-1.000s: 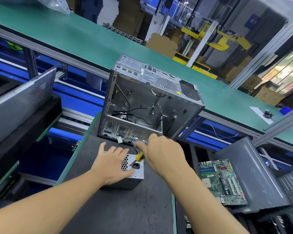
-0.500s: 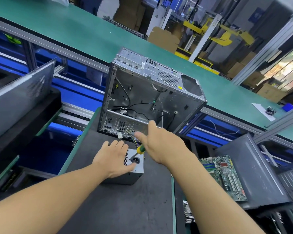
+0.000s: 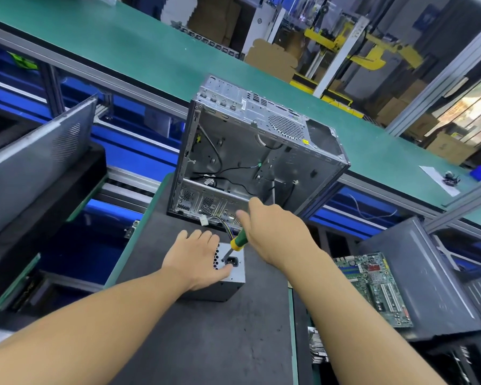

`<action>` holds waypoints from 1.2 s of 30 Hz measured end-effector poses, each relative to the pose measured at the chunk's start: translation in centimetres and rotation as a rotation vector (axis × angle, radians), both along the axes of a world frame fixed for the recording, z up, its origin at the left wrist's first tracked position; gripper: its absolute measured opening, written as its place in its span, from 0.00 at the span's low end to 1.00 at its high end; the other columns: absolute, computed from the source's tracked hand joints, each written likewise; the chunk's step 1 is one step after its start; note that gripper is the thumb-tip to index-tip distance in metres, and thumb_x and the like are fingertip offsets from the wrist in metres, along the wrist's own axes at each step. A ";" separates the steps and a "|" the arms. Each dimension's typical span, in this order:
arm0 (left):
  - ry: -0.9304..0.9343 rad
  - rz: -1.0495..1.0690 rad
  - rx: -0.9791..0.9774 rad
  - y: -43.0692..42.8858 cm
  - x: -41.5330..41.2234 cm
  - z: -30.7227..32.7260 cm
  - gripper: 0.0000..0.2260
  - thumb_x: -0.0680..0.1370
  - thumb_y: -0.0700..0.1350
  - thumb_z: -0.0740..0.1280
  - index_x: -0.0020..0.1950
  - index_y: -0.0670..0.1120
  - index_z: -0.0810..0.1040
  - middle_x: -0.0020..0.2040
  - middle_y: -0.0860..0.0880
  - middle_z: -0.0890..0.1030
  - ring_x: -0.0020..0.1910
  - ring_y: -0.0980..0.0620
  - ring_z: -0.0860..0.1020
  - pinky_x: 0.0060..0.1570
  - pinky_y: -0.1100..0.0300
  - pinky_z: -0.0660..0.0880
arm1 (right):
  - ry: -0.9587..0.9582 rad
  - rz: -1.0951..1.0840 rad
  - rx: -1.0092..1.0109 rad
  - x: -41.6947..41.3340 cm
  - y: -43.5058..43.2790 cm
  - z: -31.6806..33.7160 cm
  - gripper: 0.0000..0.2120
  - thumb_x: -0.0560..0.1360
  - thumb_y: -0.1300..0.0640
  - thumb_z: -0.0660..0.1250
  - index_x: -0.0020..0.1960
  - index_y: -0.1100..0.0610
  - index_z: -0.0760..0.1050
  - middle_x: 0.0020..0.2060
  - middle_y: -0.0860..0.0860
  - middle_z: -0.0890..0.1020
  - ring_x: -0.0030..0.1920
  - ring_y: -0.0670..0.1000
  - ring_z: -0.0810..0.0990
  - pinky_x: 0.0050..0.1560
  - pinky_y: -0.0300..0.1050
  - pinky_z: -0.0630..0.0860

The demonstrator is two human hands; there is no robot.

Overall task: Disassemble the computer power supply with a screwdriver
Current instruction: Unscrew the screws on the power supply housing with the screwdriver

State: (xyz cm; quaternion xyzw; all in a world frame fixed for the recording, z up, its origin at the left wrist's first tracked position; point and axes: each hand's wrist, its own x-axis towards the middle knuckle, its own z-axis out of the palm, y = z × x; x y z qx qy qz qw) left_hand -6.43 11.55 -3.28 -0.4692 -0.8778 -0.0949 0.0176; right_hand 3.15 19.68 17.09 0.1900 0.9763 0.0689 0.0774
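Power supply (image 3: pixel 231 277) set on the dark mat (image 3: pixel 206 343) just in front of the open computer case (image 3: pixel 250 162), left hand (image 3: pixel 196 259) laid flat on it with fingers straight, screwdriver (image 3: pixel 238 242) gripped by the right hand (image 3: pixel 278 234) with fingers curled, tip angled down at its perforated face.

Arms outstretched; left hand (image 3: pixel 196 259) lies flat, fingers (image 3: pixel 199 239) straight; right hand (image 3: pixel 275 232) grips the screwdriver (image 3: pixel 239 241).

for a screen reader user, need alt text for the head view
A left hand rests on a grey power supply on a dark mat while the right hand sets a green-and-yellow screwdriver to its top face. An open case stands behind it.
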 end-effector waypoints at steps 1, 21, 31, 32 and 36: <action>0.001 0.002 0.004 0.0 0.0 0.1 0.30 0.71 0.73 0.46 0.52 0.50 0.70 0.49 0.52 0.74 0.48 0.48 0.70 0.48 0.49 0.61 | 0.014 -0.009 -0.130 -0.2 0.0 0.3 0.09 0.83 0.50 0.55 0.54 0.56 0.64 0.45 0.53 0.75 0.38 0.58 0.74 0.35 0.49 0.69; -0.020 -0.002 -0.014 -0.2 0.0 0.1 0.32 0.71 0.72 0.44 0.55 0.50 0.71 0.51 0.53 0.73 0.50 0.49 0.70 0.49 0.50 0.62 | -0.174 -0.225 -0.126 -0.6 0.0 1.2 0.21 0.79 0.34 0.53 0.54 0.53 0.62 0.44 0.52 0.73 0.43 0.58 0.73 0.41 0.51 0.70; -0.039 0.005 0.006 -0.1 0.0 0.1 0.30 0.71 0.72 0.46 0.54 0.51 0.71 0.48 0.54 0.72 0.48 0.49 0.69 0.50 0.51 0.63 | -0.198 -0.229 -0.258 -1.1 0.3 1.6 0.20 0.77 0.40 0.61 0.55 0.54 0.61 0.48 0.51 0.69 0.44 0.56 0.73 0.41 0.51 0.71; -0.038 0.004 0.007 -0.1 0.0 0.1 0.30 0.71 0.72 0.47 0.55 0.51 0.72 0.47 0.54 0.72 0.48 0.49 0.69 0.50 0.51 0.63 | -0.167 -0.269 -0.213 -1.2 0.2 1.4 0.20 0.79 0.37 0.57 0.54 0.55 0.61 0.45 0.51 0.70 0.43 0.57 0.73 0.39 0.50 0.69; -0.039 -0.002 0.007 -0.2 0.0 0.1 0.30 0.71 0.72 0.47 0.55 0.51 0.72 0.47 0.54 0.72 0.48 0.49 0.69 0.50 0.51 0.63 | -0.147 -0.092 -0.121 -1.3 -0.1 0.9 0.05 0.82 0.56 0.55 0.53 0.58 0.64 0.44 0.53 0.70 0.44 0.59 0.72 0.34 0.48 0.64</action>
